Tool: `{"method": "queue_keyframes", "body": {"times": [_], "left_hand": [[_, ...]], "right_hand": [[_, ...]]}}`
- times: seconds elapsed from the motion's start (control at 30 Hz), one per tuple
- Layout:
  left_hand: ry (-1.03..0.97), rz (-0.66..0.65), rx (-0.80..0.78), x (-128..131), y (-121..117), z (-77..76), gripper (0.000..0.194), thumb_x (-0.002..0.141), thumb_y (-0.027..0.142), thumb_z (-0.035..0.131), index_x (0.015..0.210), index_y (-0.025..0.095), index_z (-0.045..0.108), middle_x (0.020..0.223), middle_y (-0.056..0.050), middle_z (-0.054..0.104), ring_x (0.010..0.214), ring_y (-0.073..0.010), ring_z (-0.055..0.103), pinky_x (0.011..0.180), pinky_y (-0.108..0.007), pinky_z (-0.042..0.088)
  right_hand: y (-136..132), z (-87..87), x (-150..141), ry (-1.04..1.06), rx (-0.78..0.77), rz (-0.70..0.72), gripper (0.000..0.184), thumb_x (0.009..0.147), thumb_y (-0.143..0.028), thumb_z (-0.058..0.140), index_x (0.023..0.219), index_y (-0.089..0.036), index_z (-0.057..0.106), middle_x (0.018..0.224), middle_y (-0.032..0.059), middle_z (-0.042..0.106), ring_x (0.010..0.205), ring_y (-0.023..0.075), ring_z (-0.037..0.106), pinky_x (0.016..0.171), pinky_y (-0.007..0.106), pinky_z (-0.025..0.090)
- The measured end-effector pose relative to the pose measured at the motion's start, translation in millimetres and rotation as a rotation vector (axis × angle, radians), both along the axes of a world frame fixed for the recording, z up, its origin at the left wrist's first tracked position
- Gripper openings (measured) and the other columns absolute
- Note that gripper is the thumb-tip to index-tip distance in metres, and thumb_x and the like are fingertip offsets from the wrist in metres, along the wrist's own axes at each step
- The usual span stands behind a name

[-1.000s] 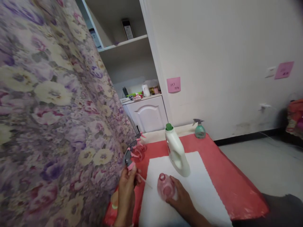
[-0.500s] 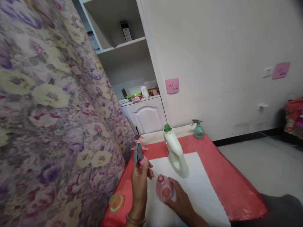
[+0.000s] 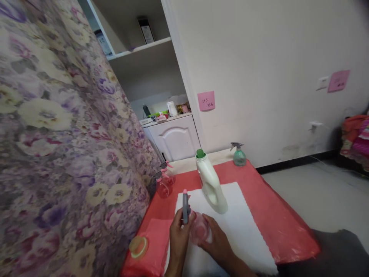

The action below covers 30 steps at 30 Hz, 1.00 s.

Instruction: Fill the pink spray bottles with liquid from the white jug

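I had the left hand [image 3: 179, 232] with its fingers closed around the grey spray head [image 3: 185, 207], and the right hand's [image 3: 217, 239] gripping the pink bottle [image 3: 199, 230] over the white cloth [image 3: 245, 234]. The two parts were together at the bottle's mouth; whether they were fastened, I couldn't tell. Beyond stood the pale jug [image 3: 211, 184], and on the worktop's [image 3: 276, 215] far side, a green spray bottle [image 3: 239, 157].

Left fingers [image 3: 187, 227] holding gray spray head [image 3: 185, 209], right fingers [image 3: 211, 223] around pink bottle [image 3: 200, 232]
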State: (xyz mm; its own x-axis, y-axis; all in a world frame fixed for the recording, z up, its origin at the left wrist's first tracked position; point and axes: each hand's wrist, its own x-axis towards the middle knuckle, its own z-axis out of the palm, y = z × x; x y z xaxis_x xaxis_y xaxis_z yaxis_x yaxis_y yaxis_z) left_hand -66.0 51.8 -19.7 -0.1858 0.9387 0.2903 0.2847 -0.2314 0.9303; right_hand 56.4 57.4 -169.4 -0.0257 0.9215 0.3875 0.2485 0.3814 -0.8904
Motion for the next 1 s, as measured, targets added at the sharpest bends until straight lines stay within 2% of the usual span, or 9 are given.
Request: {"method": "queue_keyframes", "body": {"times": [0.1,0.2,0.4,0.53,0.63,0.7,0.77,0.9,1.0], "left_hand": [[0.065,-0.012,0.049,-1.3,-0.4,-5.4,0.037,0.071,0.046,0.075,0.098,0.021,0.073,0.104,-0.008,0.074,0.097,-0.0268,0.067,0.083,-0.035,0.054],[0.117,-0.017,0.059,-3.4,0.0,-10.9,0.033,0.074,0.046,0.073,0.096,0.022,0.074,0.104,-0.008,0.074,0.098,-0.027,0.066,0.084,-0.036,0.053],[0.089,-0.036,0.011,-9.1,1.2,-22.7,0.034,0.076,0.044,0.072,0.101,0.021,0.072,0.104,-0.007,0.074,0.104,-0.0285,0.066,0.089,-0.037,0.051],[0.133,-0.062,0.021,-11.5,2.7,-19.5,0.032,0.076,0.04,0.073,0.102,0.022,0.072,0.099,-0.006,0.073,0.1,-0.0286,0.066,0.088,-0.038,0.051],[0.199,-0.12,0.028,-11.2,4.8,-11.5,0.027,0.079,0.037,0.07,0.101,0.022,0.071,0.1,-0.007,0.073,0.099,-0.0279,0.067,0.089,-0.038,0.051],[0.206,-0.142,0.022,-10.9,6.2,-8.4,0.028,0.08,0.037,0.068,0.104,0.022,0.071,0.105,-0.008,0.073,0.1,-0.0277,0.067,0.09,-0.038,0.052],[0.195,-0.144,0.017,-11.3,7.2,-9.3,0.034,0.08,0.037,0.068,0.111,0.024,0.069,0.113,-0.009,0.073,0.104,-0.0279,0.067,0.092,-0.039,0.052],[0.148,-0.139,0.013,-13.5,9.2,-21.8,0.042,0.082,0.038,0.067,0.123,0.027,0.064,0.127,-0.009,0.067,0.118,-0.0279,0.061,0.103,-0.042,0.047],[0.072,-0.125,-0.025,-16.0,11.4,-31.5,0.045,0.081,0.042,0.067,0.122,0.025,0.064,0.131,-0.011,0.065,0.122,-0.029,0.059,0.105,-0.044,0.046]], "right_hand": [[0.3,1.2,0.4,-0.002,-0.011,0.003,0.081,0.062,-0.019,0.072,0.137,-0.02,0.042,0.139,0.013,0.056,0.13,0.0313,0.052,0.112,0.05,0.041],[0.6,2.1,1.2,-0.007,-0.014,0.013,0.082,0.061,-0.019,0.072,0.137,-0.02,0.042,0.14,0.0134,0.055,0.131,0.0309,0.051,0.112,0.05,0.04],[1.0,3.3,1.8,-0.021,-0.033,0.031,0.089,0.06,-0.028,0.079,0.139,-0.015,0.041,0.142,0.0196,0.052,0.133,0.0358,0.048,0.113,0.055,0.037],[6.1,9.1,-2.8,-0.005,-0.126,0.025,0.106,0.047,-0.025,0.086,0.141,-0.017,0.038,0.145,0.0196,0.049,0.135,0.038,0.046,0.113,0.056,0.036],[12.6,11.6,-8.2,0.013,-0.132,0.028,0.111,0.04,-0.022,0.088,0.14,-0.019,0.04,0.143,0.0185,0.051,0.133,0.039,0.048,0.111,0.056,0.039],[15.7,12.0,-11.1,0.025,-0.101,0.039,0.109,0.039,-0.02,0.087,0.138,-0.022,0.042,0.141,0.0161,0.054,0.13,0.0387,0.051,0.109,0.055,0.042],[16.6,13.6,-12.7,0.041,-0.072,0.046,0.102,0.044,-0.02,0.084,0.137,-0.026,0.043,0.139,0.0129,0.058,0.127,0.0371,0.055,0.105,0.054,0.047],[14.7,22.9,-12.1,0.043,-0.017,0.077,0.087,0.052,-0.016,0.076,0.133,-0.027,0.048,0.134,0.0102,0.062,0.121,0.0344,0.06,0.102,0.05,0.052],[13.6,30.3,-10.5,0.059,0.015,0.093,0.083,0.053,-0.016,0.075,0.131,-0.028,0.049,0.129,0.009,0.065,0.116,0.0339,0.063,0.099,0.05,0.054]]}}
